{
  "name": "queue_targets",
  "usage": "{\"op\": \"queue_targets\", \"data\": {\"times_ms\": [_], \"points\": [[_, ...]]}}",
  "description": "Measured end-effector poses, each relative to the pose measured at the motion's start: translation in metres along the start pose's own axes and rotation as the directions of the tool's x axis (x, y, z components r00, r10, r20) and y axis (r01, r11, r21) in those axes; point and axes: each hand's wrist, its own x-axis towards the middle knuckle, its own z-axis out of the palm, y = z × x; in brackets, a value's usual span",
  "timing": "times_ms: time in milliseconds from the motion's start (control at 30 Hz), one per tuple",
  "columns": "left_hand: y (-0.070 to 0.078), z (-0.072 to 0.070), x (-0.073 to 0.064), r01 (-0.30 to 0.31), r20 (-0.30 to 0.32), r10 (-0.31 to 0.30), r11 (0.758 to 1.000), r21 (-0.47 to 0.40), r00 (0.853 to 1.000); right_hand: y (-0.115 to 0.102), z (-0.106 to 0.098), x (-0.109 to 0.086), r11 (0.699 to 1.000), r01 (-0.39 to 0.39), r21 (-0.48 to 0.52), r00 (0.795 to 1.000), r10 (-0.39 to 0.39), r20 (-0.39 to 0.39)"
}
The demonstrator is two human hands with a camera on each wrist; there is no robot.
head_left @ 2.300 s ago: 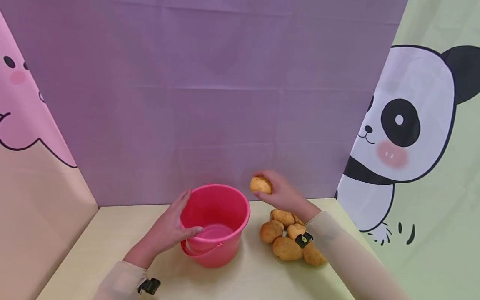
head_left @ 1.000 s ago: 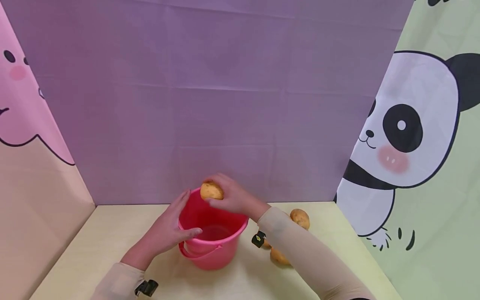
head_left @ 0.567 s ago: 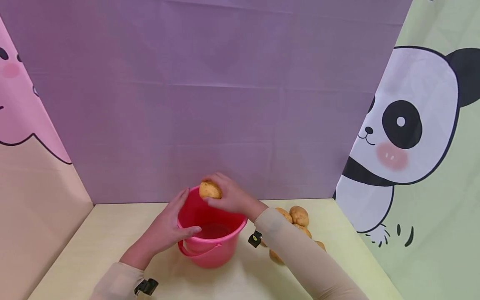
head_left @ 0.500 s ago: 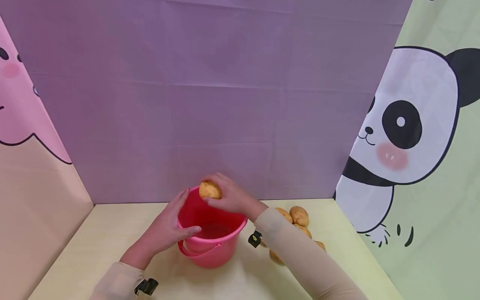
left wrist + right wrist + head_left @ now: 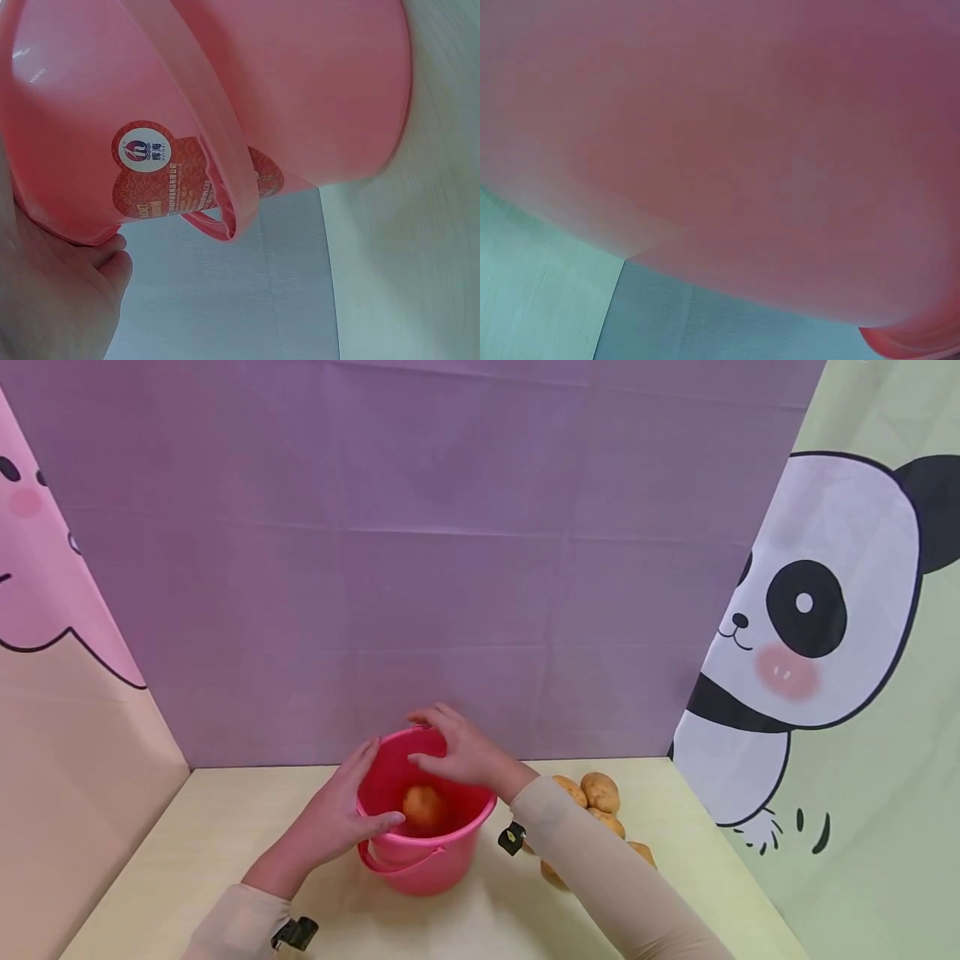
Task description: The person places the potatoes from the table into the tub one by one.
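A pink bucket [image 5: 431, 867] stands upright on the table, its handle hanging down at the front left. My left hand [image 5: 341, 817] grips its left rim, the thumb over the near edge; in the left wrist view, fingers [image 5: 112, 262] bend at the rim beside the labelled wall. Above the bucket's mouth, my right hand [image 5: 467, 752] has spread fingers and nothing between them. Below it, inside the bucket, is a blurred potato [image 5: 424, 808]. The right wrist view is mostly filled by the bucket's pink wall [image 5: 727, 172].
Several potatoes [image 5: 600, 792] lie on the table right of the bucket, partly hidden by my right sleeve [image 5: 600, 868]. A purple cloth [image 5: 450, 593] hangs behind the table [image 5: 150, 860], with a panda-printed cloth [image 5: 847, 677] on the right.
My right hand has carried the potato from the right to over the bucket, then let go; the potato has dropped inside. My left hand stays on the rim.
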Motion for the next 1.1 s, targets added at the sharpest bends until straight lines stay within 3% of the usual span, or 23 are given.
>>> {"op": "queue_targets", "data": {"times_ms": [367,633,900,1100], "points": [[0.0019,-0.0004,0.0006,0.002,-0.005,-0.002,1.0,-0.009,1.0,0.0025,0.0007,-0.0021,1.0,0.004,-0.001,0.999,-0.004,-0.035],[0.0033,-0.0004,-0.0005,0.008,-0.005,-0.008,1.0,0.002,1.0,0.0004,-0.0014,-0.0039,0.998,0.055,0.04,0.996,-0.052,-0.071],[0.003,-0.0024,-0.0007,0.013,-0.004,-0.013,1.0,0.007,1.0,0.0006,-0.0025,-0.0025,0.994,0.106,0.021,0.991,-0.104,-0.089],[0.003,-0.002,-0.0006,0.013,-0.004,-0.013,1.0,0.005,1.0,0.0027,-0.0083,-0.0089,0.995,0.102,0.014,0.988,-0.1,-0.118]]}}
